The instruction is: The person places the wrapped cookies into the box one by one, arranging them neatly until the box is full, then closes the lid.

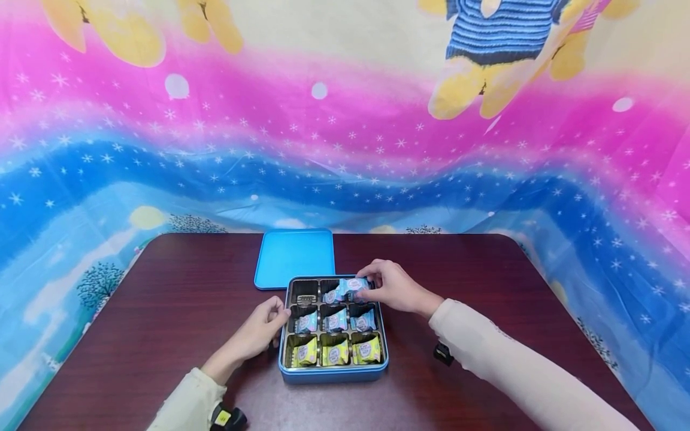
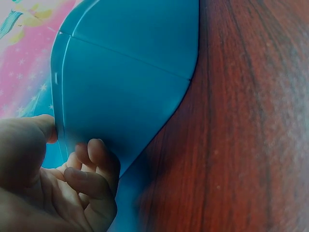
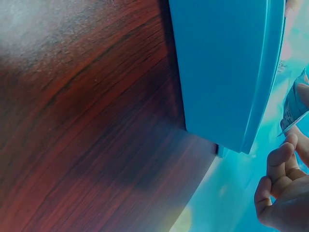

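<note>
A blue tin box (image 1: 334, 376) with a dark divided tray lies on the table. My right hand (image 1: 396, 288) pinches a small blue wrapped candy (image 1: 354, 285) above the back row; the packet also shows at the edge of the right wrist view. Below it, another blue packet (image 1: 331, 295) sits in the back middle compartment. The back right compartment is partly hidden. Blue packets (image 1: 335, 321) fill the middle row, yellow-green ones (image 1: 335, 353) the front row. My left hand (image 1: 259, 326) holds the tin's left side, thumb at the rim and fingers curled against the wall (image 2: 120, 96).
The blue lid (image 1: 295, 258) lies flat behind the tin, towards the left. A dark red wooden table (image 1: 178, 311) carries everything. Behind and beside it hangs a patterned cloth (image 1: 345, 149).
</note>
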Demonstrator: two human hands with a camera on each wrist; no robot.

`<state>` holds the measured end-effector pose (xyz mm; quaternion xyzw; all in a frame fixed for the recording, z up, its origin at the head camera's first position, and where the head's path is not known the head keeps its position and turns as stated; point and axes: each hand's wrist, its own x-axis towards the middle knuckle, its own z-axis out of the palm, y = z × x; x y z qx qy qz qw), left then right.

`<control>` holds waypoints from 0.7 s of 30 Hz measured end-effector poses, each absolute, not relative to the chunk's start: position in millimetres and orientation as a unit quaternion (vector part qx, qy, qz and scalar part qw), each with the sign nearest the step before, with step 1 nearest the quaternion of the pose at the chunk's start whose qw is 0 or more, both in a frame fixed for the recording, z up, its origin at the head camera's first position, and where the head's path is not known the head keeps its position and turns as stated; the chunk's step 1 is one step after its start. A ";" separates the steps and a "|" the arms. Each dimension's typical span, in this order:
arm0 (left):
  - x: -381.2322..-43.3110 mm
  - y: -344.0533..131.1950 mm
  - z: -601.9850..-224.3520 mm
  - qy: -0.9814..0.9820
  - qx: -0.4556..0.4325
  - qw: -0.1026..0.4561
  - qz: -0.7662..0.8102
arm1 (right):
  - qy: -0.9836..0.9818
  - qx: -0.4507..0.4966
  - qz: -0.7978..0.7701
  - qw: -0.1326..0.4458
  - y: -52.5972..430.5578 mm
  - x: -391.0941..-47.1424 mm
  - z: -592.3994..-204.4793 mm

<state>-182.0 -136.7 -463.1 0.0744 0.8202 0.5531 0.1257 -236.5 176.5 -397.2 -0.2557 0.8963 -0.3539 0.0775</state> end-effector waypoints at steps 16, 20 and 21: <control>-182.7 -136.0 -464.4 0.824 0.072 0.127 0.547 | 0.899 -0.262 -0.342 0.076 162.1 -235.7 -390.9; -182.7 -136.0 -463.8 0.825 0.072 0.129 0.546 | 0.900 -0.259 -0.341 0.079 158.4 -236.2 -390.4; -183.0 -136.1 -463.7 0.824 0.071 0.129 0.547 | 0.900 -0.259 -0.341 0.079 157.6 -236.6 -390.2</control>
